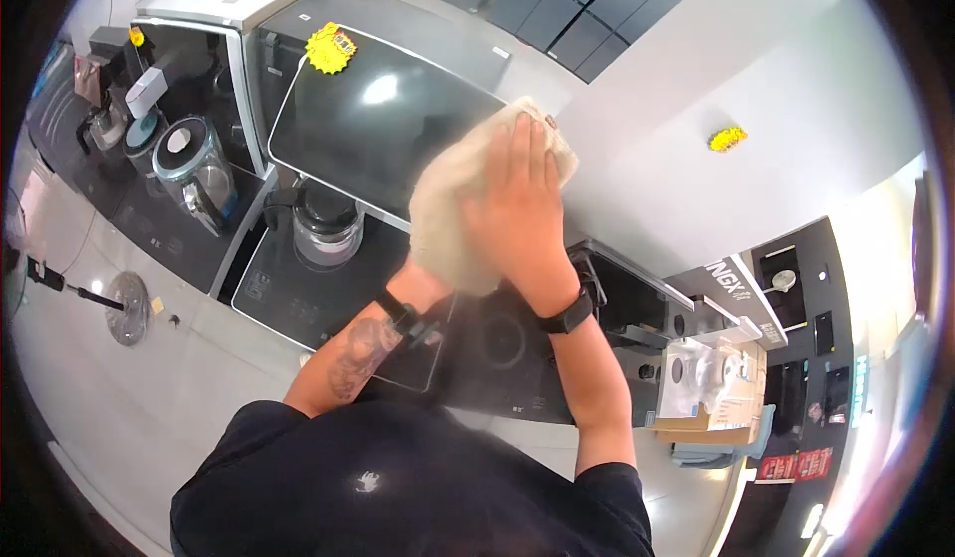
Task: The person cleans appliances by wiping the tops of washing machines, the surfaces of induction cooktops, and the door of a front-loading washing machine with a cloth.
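Note:
A cream-coloured cloth [443, 214], folded over in places, is between my hands above the counter. My right hand [522, 204] lies flat on top of it with the fingers stretched out side by side. My left hand [413, 283] reaches under the cloth's near edge; its fingers are hidden there. Just beyond the cloth is a glossy dark panel [368, 124] with a silver rim and a yellow tag [330, 49] at its far left corner. Below the panel, a glass kettle [328, 224] with a black lid stands on a black glass plate [288, 293].
At left, another glass kettle [194, 169] stands on a dark counter top [149, 229]. A white wall panel [686, 90] rises on the right. Cardboard boxes [731, 398] and a clear plastic container [691, 373] stand at lower right. A round stand base [128, 308] is on the floor.

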Motion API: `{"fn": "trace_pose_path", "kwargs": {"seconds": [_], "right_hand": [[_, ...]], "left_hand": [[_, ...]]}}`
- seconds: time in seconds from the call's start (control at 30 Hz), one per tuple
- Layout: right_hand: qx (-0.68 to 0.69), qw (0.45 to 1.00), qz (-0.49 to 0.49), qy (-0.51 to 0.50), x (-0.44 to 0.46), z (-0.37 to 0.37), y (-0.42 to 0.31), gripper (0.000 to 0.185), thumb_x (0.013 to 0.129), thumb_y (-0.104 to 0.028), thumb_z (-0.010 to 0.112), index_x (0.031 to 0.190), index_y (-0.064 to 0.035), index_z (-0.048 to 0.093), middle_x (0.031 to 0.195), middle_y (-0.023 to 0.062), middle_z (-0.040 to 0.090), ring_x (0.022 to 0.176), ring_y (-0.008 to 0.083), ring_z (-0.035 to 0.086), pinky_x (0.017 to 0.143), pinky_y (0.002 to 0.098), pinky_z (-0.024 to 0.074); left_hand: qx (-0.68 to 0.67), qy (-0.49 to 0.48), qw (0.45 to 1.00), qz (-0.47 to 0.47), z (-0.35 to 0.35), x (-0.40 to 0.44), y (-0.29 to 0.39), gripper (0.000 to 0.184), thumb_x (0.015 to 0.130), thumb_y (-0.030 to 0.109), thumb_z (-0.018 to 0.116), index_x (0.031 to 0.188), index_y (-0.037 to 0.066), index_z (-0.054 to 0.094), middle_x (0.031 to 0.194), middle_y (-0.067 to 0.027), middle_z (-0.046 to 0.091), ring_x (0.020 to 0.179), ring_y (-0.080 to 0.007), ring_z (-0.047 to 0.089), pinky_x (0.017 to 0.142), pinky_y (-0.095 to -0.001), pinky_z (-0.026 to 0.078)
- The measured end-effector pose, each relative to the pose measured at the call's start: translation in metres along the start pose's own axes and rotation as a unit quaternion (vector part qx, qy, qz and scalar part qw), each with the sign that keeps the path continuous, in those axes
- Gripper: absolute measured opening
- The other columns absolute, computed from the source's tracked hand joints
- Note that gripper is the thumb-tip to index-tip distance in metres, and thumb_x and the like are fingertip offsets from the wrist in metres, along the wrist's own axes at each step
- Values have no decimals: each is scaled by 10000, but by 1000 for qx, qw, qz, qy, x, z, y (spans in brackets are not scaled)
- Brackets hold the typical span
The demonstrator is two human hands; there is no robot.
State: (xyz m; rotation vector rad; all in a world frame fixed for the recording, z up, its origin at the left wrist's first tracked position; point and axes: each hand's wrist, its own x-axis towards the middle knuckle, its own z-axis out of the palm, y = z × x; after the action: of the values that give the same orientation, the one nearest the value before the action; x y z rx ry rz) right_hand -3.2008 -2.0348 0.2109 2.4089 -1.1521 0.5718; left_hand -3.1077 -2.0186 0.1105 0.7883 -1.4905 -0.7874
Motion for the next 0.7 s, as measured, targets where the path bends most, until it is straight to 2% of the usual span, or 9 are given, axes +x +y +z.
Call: {"fn": "trace_pose_path", "kwargs": {"seconds": [0.17,0.37,0.47,0.57,0.67,0.7], "right_hand": [[14,998,-42,-32,25,5,-14,806,807,-335,705,1444,50,394,1535,269,333,1443,436,297,1151,567,275],[29,992,-123,-21,47,15,-37,784,780,-293,665,1450,32,420,1550,231,347,1464,384,294,1158,539,284],[39,987,-146,-54,55,12,-46,793,772,-279,651,1464,24,409,1572,225,323,1481,359,277,1170,538,265],[53,979,-176,-86,63,15,-54,738,823,-269,600,1475,15,403,1589,205,309,1493,335,263,1188,526,235],[-28,966,-233,-111,69,30,-70,673,874,-241,532,1485,5,395,1601,184,298,1498,325,255,1202,507,214],[-30,961,-253,-106,69,28,-76,618,902,-219,481,1476,3,415,1590,171,331,1495,321,269,1204,496,208]], "left_hand": [[-27,11,1000,5,0,3,-8,564,1069,328,403,1560,106,236,1587,-93,331,1436,-229,355,1185,-396,305],[-58,14,998,-9,-2,-10,-14,559,1069,330,403,1556,105,243,1582,-95,336,1432,-232,360,1182,-399,309],[-68,18,997,-11,0,-13,-17,557,1069,330,403,1554,105,246,1580,-95,339,1430,-233,363,1181,-400,311],[-77,23,997,-16,3,-16,-18,555,1069,331,403,1552,105,250,1578,-96,342,1428,-234,365,1180,-402,313],[-86,28,996,-21,5,-19,-20,553,1068,332,403,1550,105,253,1576,-97,345,1426,-235,368,1178,-403,314],[-88,30,995,-24,4,-20,-21,552,1068,332,402,1549,104,255,1575,-97,346,1426,-236,369,1178,-404,315]]}}
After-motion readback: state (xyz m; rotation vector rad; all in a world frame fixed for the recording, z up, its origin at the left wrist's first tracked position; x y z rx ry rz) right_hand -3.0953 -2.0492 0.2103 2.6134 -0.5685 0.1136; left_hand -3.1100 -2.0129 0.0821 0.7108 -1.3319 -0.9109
